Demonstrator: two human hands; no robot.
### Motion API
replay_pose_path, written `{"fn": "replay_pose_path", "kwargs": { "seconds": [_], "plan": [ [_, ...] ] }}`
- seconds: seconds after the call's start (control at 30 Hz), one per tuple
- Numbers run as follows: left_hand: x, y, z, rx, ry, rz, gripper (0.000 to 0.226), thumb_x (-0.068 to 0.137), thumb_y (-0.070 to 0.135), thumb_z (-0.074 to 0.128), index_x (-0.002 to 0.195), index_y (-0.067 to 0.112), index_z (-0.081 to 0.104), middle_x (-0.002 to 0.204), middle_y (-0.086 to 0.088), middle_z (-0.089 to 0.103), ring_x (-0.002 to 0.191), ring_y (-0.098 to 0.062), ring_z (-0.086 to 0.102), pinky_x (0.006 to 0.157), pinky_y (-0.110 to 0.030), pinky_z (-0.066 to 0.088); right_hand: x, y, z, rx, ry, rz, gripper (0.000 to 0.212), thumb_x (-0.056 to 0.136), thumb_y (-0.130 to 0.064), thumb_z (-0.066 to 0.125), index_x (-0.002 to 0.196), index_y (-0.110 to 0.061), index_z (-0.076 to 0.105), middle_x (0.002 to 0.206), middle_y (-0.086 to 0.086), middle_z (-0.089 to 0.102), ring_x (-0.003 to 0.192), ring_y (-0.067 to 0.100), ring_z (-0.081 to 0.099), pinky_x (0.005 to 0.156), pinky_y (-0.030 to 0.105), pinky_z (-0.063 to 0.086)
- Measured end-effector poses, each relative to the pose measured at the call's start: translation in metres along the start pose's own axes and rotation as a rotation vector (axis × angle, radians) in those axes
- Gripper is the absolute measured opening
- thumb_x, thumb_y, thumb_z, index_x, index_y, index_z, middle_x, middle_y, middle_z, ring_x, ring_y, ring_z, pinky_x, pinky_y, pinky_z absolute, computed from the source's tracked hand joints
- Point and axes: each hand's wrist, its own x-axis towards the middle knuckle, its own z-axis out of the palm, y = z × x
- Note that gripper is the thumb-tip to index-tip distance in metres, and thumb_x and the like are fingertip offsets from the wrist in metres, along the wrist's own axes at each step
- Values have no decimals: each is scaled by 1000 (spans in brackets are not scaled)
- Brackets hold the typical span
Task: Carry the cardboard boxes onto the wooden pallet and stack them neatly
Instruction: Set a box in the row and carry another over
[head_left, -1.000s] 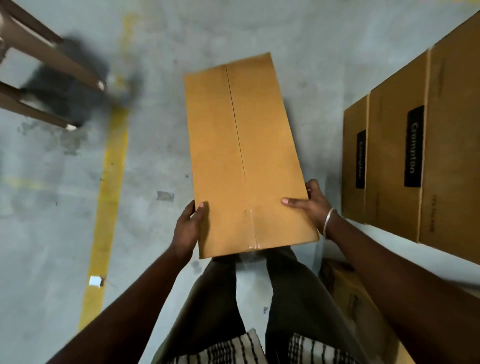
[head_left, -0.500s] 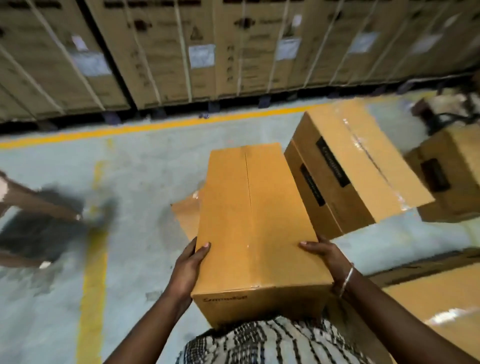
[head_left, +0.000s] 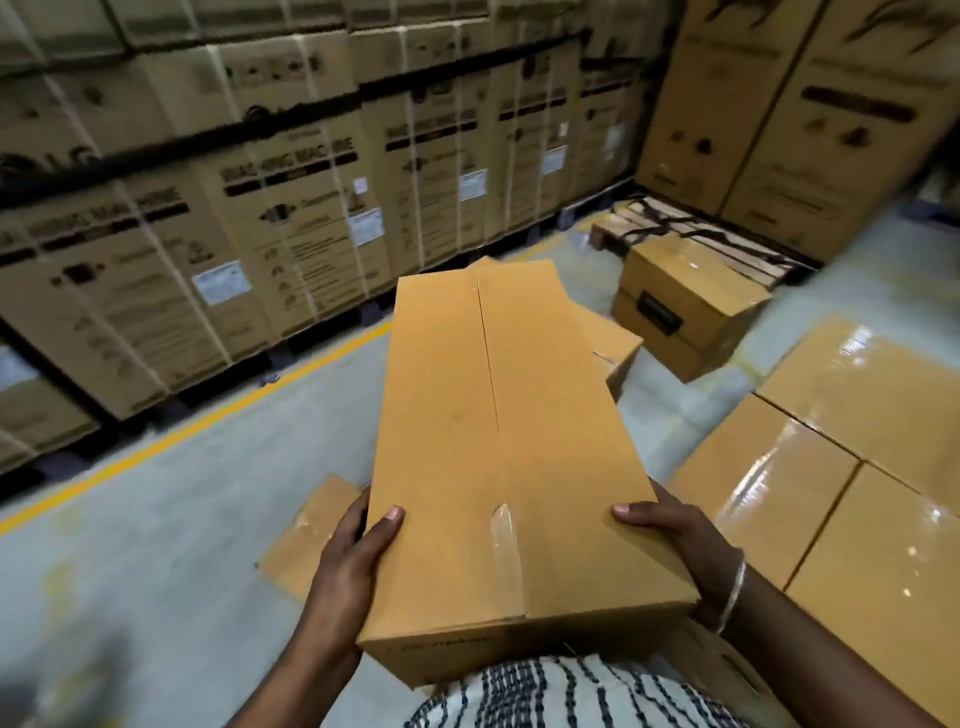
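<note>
We hold a long plain brown cardboard box (head_left: 498, 467) level in front of our chest, its near end over our striped shirt (head_left: 561, 696) and its far end pointing out over the grey concrete floor (head_left: 171, 530). A centre seam runs along the top, with a strip of clear tape (head_left: 506, 540) at the near end. Our left hand (head_left: 353, 556) grips the box's left side near the close corner, thumb lying on the top face and the fingers hidden down the side. Our right hand (head_left: 680, 540) grips the right side opposite, thumb on top, with a thin silver bangle (head_left: 733, 592) at the wrist.

Ahead and to the right, near the stacked goods, lies the wooden slatted pallet (head_left: 691, 234) with dark straps across it. A taped brown carton with a black label (head_left: 680, 306) sits at its near edge; whether it rests on the slats we cannot tell. Just right of us is a block of brown cartons with glossy taped tops (head_left: 831, 457). A flat piece of cardboard (head_left: 311, 535) lies on the floor under our left hand. A yellow floor line (head_left: 208, 421) runs along a wall of tall strapped washing-machine cartons (head_left: 260, 208) on the left
</note>
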Motion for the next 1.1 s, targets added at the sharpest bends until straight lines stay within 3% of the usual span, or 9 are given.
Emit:
{"fn": "replay_pose_path", "kwargs": {
  "seconds": [0.13,0.37,0.5,0.67,0.8,0.97,1.1],
  "plan": [
    [-31,-8,39,65,-75,-7,34,92,32,60,126,36,59,116,7,72,101,-23,71,89,-47,54,-62,14,-36,80,64,-64,76,46,-16,75,120,-13,59,102,22,71,79,36,67,61,39,57],
    [-98,-47,134,173,-229,-32,25,93,25,60,115,36,64,109,5,74,97,-23,72,76,-39,53,-181,62,-125,187,267,-70,100,33,-26,88,127,-19,56,108,21,69,87,38,67,67,44,56],
    [-143,-75,197,267,-334,-73,25,92,27,62,114,38,63,106,7,74,97,-21,70,76,-38,53,-265,90,-175,301,394,-102,86,44,-20,81,127,-18,57,117,26,65,97,44,63,80,49,53],
    [-181,-103,266,378,-502,-106,25,90,32,64,114,34,65,110,2,73,99,-25,70,87,-46,54,-351,127,-216,428,570,-162,77,48,-14,78,123,-14,61,110,26,68,88,42,66,73,45,55],
    [-196,-110,319,443,-608,-139,42,87,37,66,129,36,59,118,3,70,102,-26,69,87,-46,54,-389,144,-240,521,674,-234,73,49,-10,75,121,-11,61,105,23,70,84,39,68,65,40,56],
    [-189,-123,386,463,-740,-155,32,92,27,63,119,40,53,103,17,63,95,-16,65,70,-33,50,-406,153,-271,623,757,-261,81,48,-17,79,126,-10,59,117,25,67,99,46,65,80,50,54],
    [-172,-145,447,477,-824,-212,32,90,25,65,118,39,55,101,16,66,95,-17,66,72,-35,51,-413,148,-308,652,871,-260,85,46,-17,80,127,-9,58,116,26,67,97,47,65,80,50,53]
  ]
}}
